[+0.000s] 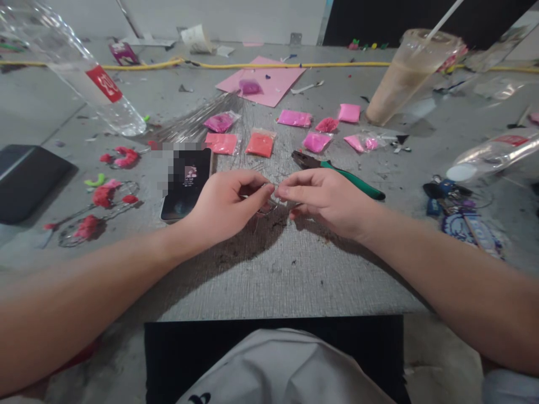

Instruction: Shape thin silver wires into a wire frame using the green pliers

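My left hand (233, 203) is closed in a pinch on a thin wire (269, 209), which bends in a small loop below the fingertips. Almost touching it, my right hand (322, 199) has its thumb and fingers pressed together at the wire's end; what they hold is too small to make out. Green-handled pliers (353, 180) lie just behind my right hand. A phone (189, 182) rests beside my left hand. Small packets of pink and orange-red material, such as an orange-red one (260, 143), lie beyond both hands.
A tilted-looking water bottle (99, 84) and a dark box (31, 179) are at left, near red wire pieces (105, 193). Loose wires (197, 118) run behind the phone. At right are a drink cup (404, 78), another bottle (497, 154) and keys (446, 193). A yellow cable (252, 65) crosses the back.
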`<action>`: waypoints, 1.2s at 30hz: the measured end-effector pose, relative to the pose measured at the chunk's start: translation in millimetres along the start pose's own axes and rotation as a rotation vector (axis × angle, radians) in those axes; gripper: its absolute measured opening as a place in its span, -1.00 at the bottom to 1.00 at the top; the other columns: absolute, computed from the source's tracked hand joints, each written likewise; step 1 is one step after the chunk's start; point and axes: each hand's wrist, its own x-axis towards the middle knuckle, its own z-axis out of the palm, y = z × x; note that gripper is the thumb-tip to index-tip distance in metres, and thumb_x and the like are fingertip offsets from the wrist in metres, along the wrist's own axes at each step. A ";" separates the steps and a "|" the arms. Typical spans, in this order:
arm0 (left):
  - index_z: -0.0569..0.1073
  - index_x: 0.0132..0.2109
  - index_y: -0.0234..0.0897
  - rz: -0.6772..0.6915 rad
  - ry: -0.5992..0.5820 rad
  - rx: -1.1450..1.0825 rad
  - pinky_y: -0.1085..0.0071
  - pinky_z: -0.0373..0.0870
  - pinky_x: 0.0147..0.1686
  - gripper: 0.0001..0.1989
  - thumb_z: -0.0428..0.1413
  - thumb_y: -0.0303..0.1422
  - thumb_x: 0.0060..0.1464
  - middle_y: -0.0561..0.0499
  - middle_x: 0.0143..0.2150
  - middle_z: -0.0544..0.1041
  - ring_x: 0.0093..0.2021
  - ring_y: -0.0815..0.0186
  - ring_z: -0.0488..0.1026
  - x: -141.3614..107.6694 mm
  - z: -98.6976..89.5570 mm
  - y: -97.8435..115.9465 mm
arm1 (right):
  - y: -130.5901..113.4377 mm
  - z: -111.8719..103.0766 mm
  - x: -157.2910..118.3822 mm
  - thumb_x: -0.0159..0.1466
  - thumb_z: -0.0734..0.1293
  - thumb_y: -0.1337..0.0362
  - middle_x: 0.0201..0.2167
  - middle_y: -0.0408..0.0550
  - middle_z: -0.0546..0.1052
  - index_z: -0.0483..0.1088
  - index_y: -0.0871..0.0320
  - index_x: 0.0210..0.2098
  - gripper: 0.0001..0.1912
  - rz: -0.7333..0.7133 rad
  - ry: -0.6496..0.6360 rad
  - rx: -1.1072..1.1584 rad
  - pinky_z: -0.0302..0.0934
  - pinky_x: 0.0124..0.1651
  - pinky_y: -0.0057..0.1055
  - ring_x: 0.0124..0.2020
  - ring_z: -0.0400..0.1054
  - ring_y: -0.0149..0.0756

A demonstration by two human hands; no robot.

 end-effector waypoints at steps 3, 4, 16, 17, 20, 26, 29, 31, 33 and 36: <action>0.63 -0.26 -0.26 -0.023 0.004 0.008 0.43 0.41 -0.44 -0.76 0.21 -0.21 0.30 0.01 -0.40 0.66 -0.45 0.33 0.55 -0.9 -0.8 2.0 | -1.3 1.1 -1.1 0.08 0.68 0.11 -0.39 -0.12 0.59 0.59 0.17 -0.34 -0.66 -0.033 -0.006 0.001 0.41 -0.38 -0.44 -0.41 0.42 -0.39; 0.64 -0.27 -0.25 -0.032 0.000 0.002 0.43 0.41 -0.43 -0.75 0.21 -0.20 0.31 0.01 -0.40 0.67 -0.45 0.33 0.56 -1.2 -1.2 2.6 | -1.2 1.3 -1.2 0.07 0.68 0.11 -0.41 -0.14 0.58 0.58 0.16 -0.33 -0.65 -0.056 -0.014 -0.016 0.39 -0.41 -0.44 -0.43 0.41 -0.40; 0.63 -0.33 -0.29 -0.156 -0.118 -0.148 0.46 0.45 -0.41 -0.80 0.23 -0.32 0.26 0.01 -0.44 0.65 -0.43 0.35 0.57 -1.0 -3.8 13.3 | 11.3 5.9 -5.5 0.45 0.38 0.24 -0.38 -0.15 0.51 0.40 0.14 -0.27 -0.84 -0.230 0.023 -0.392 0.30 -0.49 -0.44 -0.52 0.38 -0.44; 0.61 -0.35 -0.30 -0.169 -0.126 -0.173 0.47 0.45 -0.41 -0.79 0.23 -0.34 0.26 0.02 -0.46 0.63 -0.44 0.37 0.55 -1.0 -3.2 14.0 | 12.5 6.0 -5.8 0.45 0.36 0.26 -0.39 -0.15 0.51 0.39 0.14 -0.27 -0.85 -0.261 0.032 -0.421 0.30 -0.47 -0.43 -0.52 0.37 -0.43; 0.57 -0.41 -0.30 -0.208 -0.139 -0.256 0.49 0.45 -0.41 -0.76 0.24 -0.36 0.25 0.04 -0.48 0.58 -0.45 0.40 0.51 -1.4 -0.7 13.1 | 16.0 5.3 -4.7 0.44 0.37 0.27 -0.41 -0.14 0.51 0.40 0.14 -0.26 -0.87 -0.330 0.076 -0.495 0.25 -0.47 -0.42 -0.49 0.35 -0.41; 0.61 -0.34 -0.29 -0.296 -0.125 -0.340 0.50 0.50 -0.39 -0.80 0.25 -0.32 0.26 0.01 -0.42 0.61 -0.42 0.39 0.54 -1.2 1.3 7.4 | 11.0 -2.9 2.8 0.35 0.50 0.05 -0.40 -0.15 0.53 0.47 0.14 -0.24 -0.71 -0.245 -0.007 -0.391 0.29 -0.47 -0.39 -0.51 0.37 -0.39; 0.63 -0.32 -0.28 -0.273 -0.118 -0.292 0.48 0.51 -0.38 -0.80 0.26 -0.29 0.26 0.00 -0.41 0.63 -0.41 0.36 0.56 -0.5 -0.3 6.5 | 4.2 -7.5 3.5 0.35 0.50 0.09 -0.37 -0.13 0.57 0.51 0.13 -0.22 -0.75 -0.250 -0.043 -0.440 0.29 -0.44 -0.38 -0.48 0.38 -0.38; 0.63 -0.32 -0.28 -0.242 -0.128 -0.243 0.47 0.49 -0.40 -0.80 0.26 -0.29 0.26 -0.01 -0.42 0.63 -0.42 0.35 0.55 -0.3 -1.2 6.0 | 1.5 -8.9 2.5 0.35 0.48 0.16 -0.35 -0.11 0.60 0.52 0.14 -0.23 -0.83 -0.316 -0.032 -0.551 0.26 -0.40 -0.37 -0.44 0.40 -0.36; 0.63 -0.33 -0.28 -0.211 -0.139 -0.212 0.48 0.47 -0.42 -0.80 0.25 -0.31 0.25 -0.01 -0.43 0.63 -0.43 0.36 0.53 -0.4 -1.4 5.7 | 0.8 -8.7 1.3 0.37 0.44 0.21 -0.35 -0.09 0.61 0.52 0.15 -0.25 -0.87 -0.372 -0.015 -0.645 0.25 -0.35 -0.35 -0.39 0.42 -0.33; 0.60 -0.40 -0.29 -0.213 -0.163 -0.250 0.49 0.45 -0.42 -0.78 0.27 -0.34 0.22 0.01 -0.46 0.60 -0.46 0.39 0.50 -0.9 -0.5 5.7 | 3.0 -6.7 0.6 0.40 0.38 0.22 -0.36 -0.08 0.60 0.48 0.15 -0.27 -0.85 -0.427 -0.011 -0.708 0.24 -0.31 -0.34 -0.35 0.43 -0.30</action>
